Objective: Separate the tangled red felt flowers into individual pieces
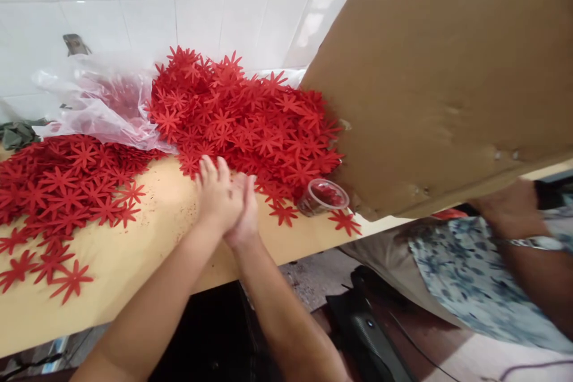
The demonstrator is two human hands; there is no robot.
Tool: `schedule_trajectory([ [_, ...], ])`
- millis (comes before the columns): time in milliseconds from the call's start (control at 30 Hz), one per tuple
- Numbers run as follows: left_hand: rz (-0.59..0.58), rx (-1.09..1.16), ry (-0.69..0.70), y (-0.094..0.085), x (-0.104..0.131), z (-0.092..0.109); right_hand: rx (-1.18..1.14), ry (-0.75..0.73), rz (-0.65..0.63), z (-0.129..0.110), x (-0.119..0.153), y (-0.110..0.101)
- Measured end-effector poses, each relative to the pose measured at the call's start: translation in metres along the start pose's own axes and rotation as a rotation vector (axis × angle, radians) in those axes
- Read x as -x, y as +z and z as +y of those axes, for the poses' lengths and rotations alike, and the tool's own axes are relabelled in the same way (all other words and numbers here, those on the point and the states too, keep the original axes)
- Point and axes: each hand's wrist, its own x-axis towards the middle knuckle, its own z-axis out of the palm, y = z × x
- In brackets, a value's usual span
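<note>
My left hand and my right hand are pressed palm to palm over the wooden table, fingers stretched out. Nothing shows between them. Just behind them lies a large heap of red flower-shaped cutouts. A second pile of red cutouts spreads over the left of the table. To the right of my hands, a clear plastic cup with red bits inside stands near the front edge, a loose red cutout beside it.
A clear plastic bag lies between the piles. On the right, another person's hand is at the lower edge of a big brown cardboard box. White wall tiles rise behind, and a black machine sits below.
</note>
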Motion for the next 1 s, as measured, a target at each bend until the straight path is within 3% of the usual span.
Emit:
schedule_trajectory([
  [67, 0.061, 0.033, -0.136, -0.001, -0.002, -0.001, 0.02, 0.072, -0.032, 0.0, 0.004, 0.002],
  [100, 0.071, 0.05, -0.129, -0.002, 0.001, 0.001, 0.026, 0.088, -0.034, 0.0, 0.005, 0.002],
  [200, -0.013, 0.063, 0.115, -0.002, 0.014, 0.008, -0.024, -0.024, 0.008, 0.0, 0.007, 0.002],
  [267, -0.015, 0.039, 0.176, -0.003, 0.014, 0.008, -0.059, -0.079, 0.005, 0.001, 0.006, 0.002],
  [433, 0.115, 0.096, -0.134, -0.006, -0.004, -0.005, 0.012, 0.081, -0.065, -0.002, 0.005, 0.009],
  [500, 0.103, 0.093, -0.071, -0.007, 0.004, 0.0, 0.026, 0.091, -0.052, -0.003, 0.006, 0.011],
  [600, 0.03, 0.014, 0.215, -0.009, 0.02, 0.014, 0.013, -0.051, 0.0, -0.006, 0.008, 0.013],
  [633, 0.05, 0.002, 0.252, -0.01, 0.019, 0.017, 0.014, -0.087, -0.006, -0.006, 0.009, 0.013],
  [800, 0.198, 0.055, -0.018, -0.012, 0.002, 0.012, 0.051, 0.048, -0.114, -0.005, 0.01, 0.016],
  [933, 0.094, -0.032, 0.249, 0.002, 0.018, 0.02, -0.039, -0.158, -0.02, -0.008, 0.015, 0.011],
  [1000, 0.086, -0.052, 0.244, 0.004, 0.017, 0.024, -0.044, -0.192, 0.004, -0.012, 0.016, 0.009],
])
